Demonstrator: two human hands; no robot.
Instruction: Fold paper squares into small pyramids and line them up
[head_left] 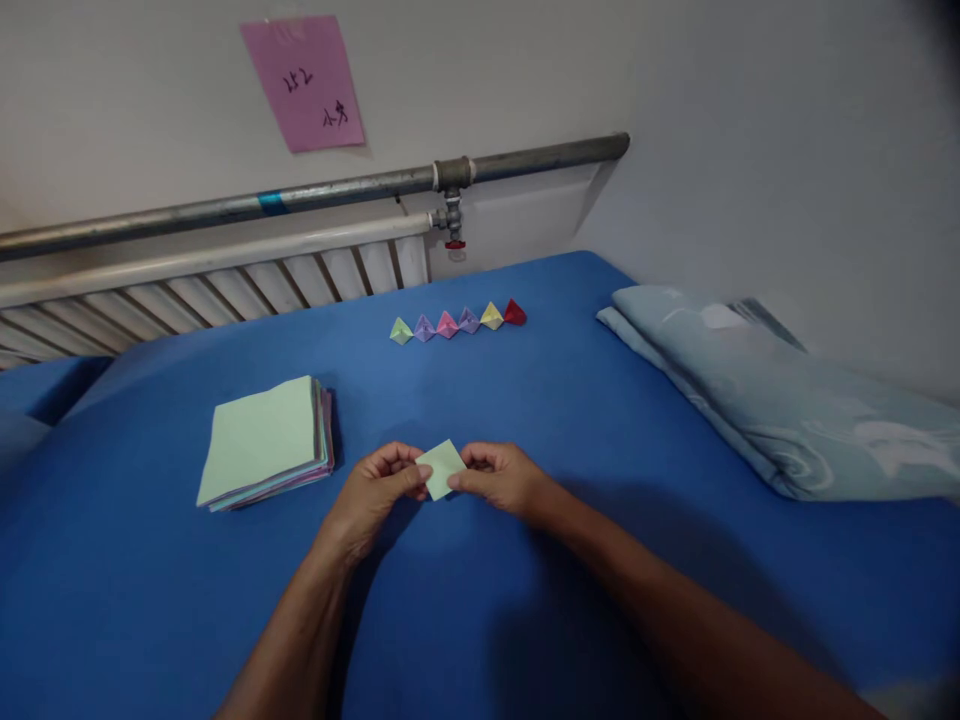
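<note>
A small square of pale green folded paper [442, 468] is held between both hands, just above the blue surface [450, 610]. My left hand [381, 490] pinches its left corner, thumb on top. On the opposite side, my right hand [501, 478] grips the right edge between thumb and fingers. Beyond the hands lies a row of several small folded paper pieces [448, 323] in green, purple, pink, yellow and red. To the left sits a stack of coloured paper [262, 440] with a pale green sheet on top.
A folded light blue patterned cloth [772, 400] lies at the right by the wall. Along the back run a metal pipe [360, 187], a valve with a red handle [454, 243] and a white radiator [270, 285]. A pink paper note [304, 85] hangs on the wall.
</note>
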